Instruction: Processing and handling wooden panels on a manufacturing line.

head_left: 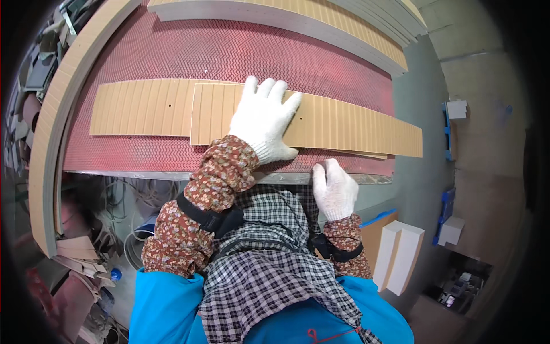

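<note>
My left hand, in a white knit glove, lies flat with spread fingers on a tan grooved board. This board has a small dark hole and reaches past the table's right end. Beneath it, shifted to the left, is a second tan grooved board, also with a small hole. Both rest on the red mesh-textured table top. By the table's front edge, just below the boards, my gloved right hand is held with curled fingers, apart from the boards. Whether anything is inside those fingers is hidden.
Stacks of similar boards stand along the table's far side and left side. White blocks and a brown panel stand at the lower right. Scrap pieces and a bucket are at the lower left.
</note>
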`<control>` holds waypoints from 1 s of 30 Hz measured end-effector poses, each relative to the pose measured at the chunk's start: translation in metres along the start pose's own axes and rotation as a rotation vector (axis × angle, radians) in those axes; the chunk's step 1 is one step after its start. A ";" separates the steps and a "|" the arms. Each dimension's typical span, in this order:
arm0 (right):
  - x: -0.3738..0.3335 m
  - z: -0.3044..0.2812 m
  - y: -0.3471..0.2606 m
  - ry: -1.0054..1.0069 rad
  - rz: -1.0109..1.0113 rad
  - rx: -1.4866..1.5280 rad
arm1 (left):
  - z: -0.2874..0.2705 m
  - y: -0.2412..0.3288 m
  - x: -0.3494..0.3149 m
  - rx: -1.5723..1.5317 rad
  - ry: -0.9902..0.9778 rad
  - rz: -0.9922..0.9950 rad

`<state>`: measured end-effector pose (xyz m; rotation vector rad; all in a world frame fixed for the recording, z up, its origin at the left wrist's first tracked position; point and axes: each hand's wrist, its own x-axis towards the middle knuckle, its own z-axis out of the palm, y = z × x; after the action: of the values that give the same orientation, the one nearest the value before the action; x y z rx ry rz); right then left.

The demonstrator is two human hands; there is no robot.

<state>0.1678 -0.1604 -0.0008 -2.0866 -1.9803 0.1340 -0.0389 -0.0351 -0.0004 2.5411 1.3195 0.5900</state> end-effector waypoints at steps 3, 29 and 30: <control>-0.002 0.003 0.012 -0.045 0.046 -0.081 | -0.014 -0.011 -0.012 0.059 -0.004 -0.026; 0.016 -0.016 0.053 0.144 0.008 0.161 | 0.018 0.046 0.046 0.090 -0.219 0.000; 0.017 -0.016 0.054 0.141 0.008 0.136 | 0.017 0.046 0.045 0.090 -0.204 0.012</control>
<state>0.2247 -0.1478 0.0030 -1.9620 -1.8286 0.1164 0.0252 -0.0248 0.0121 2.5998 1.2864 0.2696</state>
